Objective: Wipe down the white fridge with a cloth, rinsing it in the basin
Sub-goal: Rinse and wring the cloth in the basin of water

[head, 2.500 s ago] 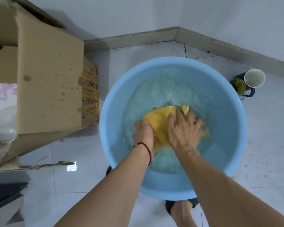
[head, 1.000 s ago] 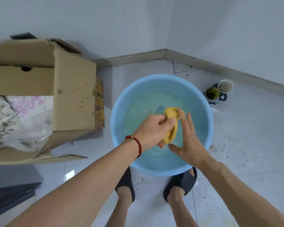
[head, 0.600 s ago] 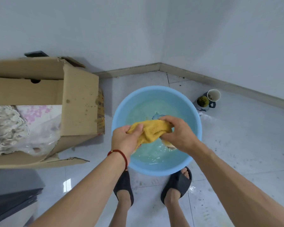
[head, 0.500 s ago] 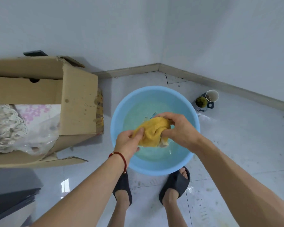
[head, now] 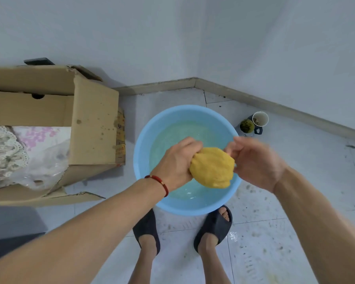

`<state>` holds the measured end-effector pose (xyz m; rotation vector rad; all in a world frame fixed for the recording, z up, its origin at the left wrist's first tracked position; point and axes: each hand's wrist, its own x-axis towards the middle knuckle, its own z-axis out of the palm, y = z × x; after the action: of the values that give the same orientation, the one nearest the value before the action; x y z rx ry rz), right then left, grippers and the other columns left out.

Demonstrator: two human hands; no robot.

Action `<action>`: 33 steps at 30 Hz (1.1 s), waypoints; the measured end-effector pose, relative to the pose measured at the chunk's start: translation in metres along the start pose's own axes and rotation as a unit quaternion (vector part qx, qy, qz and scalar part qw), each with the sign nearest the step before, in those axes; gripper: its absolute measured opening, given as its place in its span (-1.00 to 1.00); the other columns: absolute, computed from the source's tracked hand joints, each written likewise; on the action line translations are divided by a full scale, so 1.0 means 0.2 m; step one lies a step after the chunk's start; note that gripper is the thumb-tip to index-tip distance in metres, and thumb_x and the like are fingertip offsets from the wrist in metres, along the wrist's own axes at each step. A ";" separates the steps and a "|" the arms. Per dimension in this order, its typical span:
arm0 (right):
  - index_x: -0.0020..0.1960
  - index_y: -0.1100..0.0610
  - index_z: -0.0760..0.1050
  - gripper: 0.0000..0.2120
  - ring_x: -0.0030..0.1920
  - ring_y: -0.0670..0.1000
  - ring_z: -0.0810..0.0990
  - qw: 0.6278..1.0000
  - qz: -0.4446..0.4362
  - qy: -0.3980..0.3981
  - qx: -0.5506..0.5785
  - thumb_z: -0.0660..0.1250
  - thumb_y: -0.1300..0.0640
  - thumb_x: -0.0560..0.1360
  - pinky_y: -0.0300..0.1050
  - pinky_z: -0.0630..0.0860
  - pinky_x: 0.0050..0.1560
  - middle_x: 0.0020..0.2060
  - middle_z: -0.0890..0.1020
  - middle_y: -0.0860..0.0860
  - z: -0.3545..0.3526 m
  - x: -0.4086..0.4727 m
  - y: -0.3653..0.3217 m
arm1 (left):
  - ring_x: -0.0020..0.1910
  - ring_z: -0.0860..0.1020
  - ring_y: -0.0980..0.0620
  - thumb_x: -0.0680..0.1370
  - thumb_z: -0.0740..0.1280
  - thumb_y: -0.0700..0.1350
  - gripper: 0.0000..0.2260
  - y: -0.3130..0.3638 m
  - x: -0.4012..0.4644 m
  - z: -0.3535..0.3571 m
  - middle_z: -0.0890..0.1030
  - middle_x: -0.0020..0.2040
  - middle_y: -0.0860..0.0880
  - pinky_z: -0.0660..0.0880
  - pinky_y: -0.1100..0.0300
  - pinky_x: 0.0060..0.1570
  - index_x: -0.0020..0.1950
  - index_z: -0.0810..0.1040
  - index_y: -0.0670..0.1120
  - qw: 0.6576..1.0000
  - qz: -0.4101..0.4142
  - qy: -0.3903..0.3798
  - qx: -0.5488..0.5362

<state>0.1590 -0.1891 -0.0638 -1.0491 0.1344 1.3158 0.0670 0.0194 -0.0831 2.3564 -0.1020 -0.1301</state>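
Both hands (head: 217, 160) higher — cloth (head: 212, 168) now balled.

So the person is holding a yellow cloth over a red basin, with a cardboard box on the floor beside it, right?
Not quite: the basin is light blue, not red. The head view shows it. The rest holds: the left hand grips the yellow cloth above it, and the cardboard box stands on the floor beside it.
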 end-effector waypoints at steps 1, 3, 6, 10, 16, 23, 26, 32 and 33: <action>-0.04 0.14 0.65 -0.42 -0.01 0.10 0.65 0.999 0.026 0.036 0.022 0.53 -0.37 0.31 0.09 0.55 0.05 -0.01 0.62 0.17 0.01 0.01 0.06 | -0.22 0.47 -0.05 0.36 0.34 -0.34 -0.78 0.00 0.01 0.00 0.46 -0.09 0.00 0.43 0.11 -0.27 -0.10 0.44 -0.08 0.995 0.078 -0.010 0.054; 0.19 0.12 0.66 -0.26 0.21 0.23 0.63 0.990 0.087 -0.024 0.112 0.34 -0.49 0.37 0.24 0.61 0.09 0.21 0.61 0.23 0.09 0.05 0.19 | -0.21 0.48 -0.07 0.40 0.36 -0.39 -0.76 0.03 0.05 -0.05 0.47 -0.05 -0.06 0.45 0.08 -0.28 -0.05 0.45 -0.11 0.982 0.150 -0.067 0.089; 0.35 0.16 0.58 -0.12 0.15 0.20 0.65 0.976 0.122 -0.123 0.130 0.41 -0.49 0.30 0.01 0.68 -0.11 0.24 0.62 0.21 0.20 0.10 0.26 | -0.20 0.51 -0.09 0.47 0.36 -0.33 -0.83 0.00 0.07 -0.10 0.49 -0.06 -0.09 0.51 0.01 -0.31 0.01 0.50 -0.14 0.958 0.210 -0.112 0.160; 0.26 0.27 0.52 -0.45 -0.15 0.08 0.60 0.977 0.125 -0.060 -0.164 0.54 -0.08 0.46 -0.14 0.54 -0.29 -0.07 0.65 0.17 0.19 0.17 0.14 | -0.32 0.57 -0.12 0.46 0.32 -0.31 -0.80 -0.09 0.09 -0.10 0.52 -0.15 -0.07 0.26 0.16 -0.49 0.07 0.53 -0.15 0.930 0.184 -0.150 0.280; -0.04 0.08 0.49 -0.83 -0.22 0.09 0.58 0.742 0.076 0.066 -0.663 0.44 0.11 0.43 -0.12 0.48 -0.29 -0.28 0.60 0.00 0.25 0.28 0.15 | -0.12 0.58 -0.19 0.51 0.34 -0.17 -0.93 -0.01 0.14 0.01 0.63 -0.03 -0.10 0.35 0.09 -0.25 -0.07 0.48 -0.04 0.889 -0.053 -0.283 0.356; 0.01 0.18 0.42 -0.87 -0.19 0.20 0.57 0.615 -0.167 0.074 -0.767 0.35 0.18 0.53 0.09 0.51 -0.25 -0.14 0.55 0.11 0.06 0.32 0.28 | -0.45 0.40 -0.02 0.36 0.44 -0.09 -0.79 -0.01 0.15 0.09 0.44 -0.40 0.01 0.28 0.27 -0.48 -0.32 0.41 -0.06 0.892 -0.310 -0.320 0.074; -0.03 0.17 0.42 -0.78 -0.25 0.14 0.54 0.567 -0.241 0.078 -0.783 0.46 0.22 0.47 0.02 0.46 -0.40 -0.20 0.51 0.07 0.00 0.33 0.30 | -0.48 0.38 -0.01 0.40 0.47 -0.21 -0.81 -0.02 0.17 0.05 0.43 -0.41 -0.07 0.39 0.23 -0.48 -0.27 0.47 -0.12 0.830 -0.400 -0.369 -0.121; 0.21 0.15 0.54 -0.53 0.04 0.07 0.62 0.965 0.027 0.108 -0.238 0.51 -0.06 0.41 -0.07 0.54 0.13 0.06 0.65 0.03 0.02 0.18 0.20 | -0.10 0.59 -0.19 0.45 0.33 -0.23 -0.89 -0.04 0.15 0.00 0.60 -0.19 -0.05 0.44 0.10 -0.26 -0.14 0.50 -0.02 0.943 -0.098 -0.268 0.173; 0.20 0.19 0.56 -0.54 0.07 0.11 0.60 0.989 0.042 0.106 -0.093 0.46 -0.10 0.45 0.01 0.50 0.18 0.08 0.65 0.10 0.01 0.14 0.20 | -0.13 0.58 -0.20 0.46 0.30 -0.27 -0.87 -0.04 0.14 -0.02 0.59 -0.19 -0.04 0.45 0.08 -0.26 -0.13 0.49 -0.04 0.962 -0.035 -0.229 0.143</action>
<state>0.1343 -0.1727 -0.1013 -1.3546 0.2219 1.3077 0.0957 0.0248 -0.0886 2.5728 -0.2778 -0.7404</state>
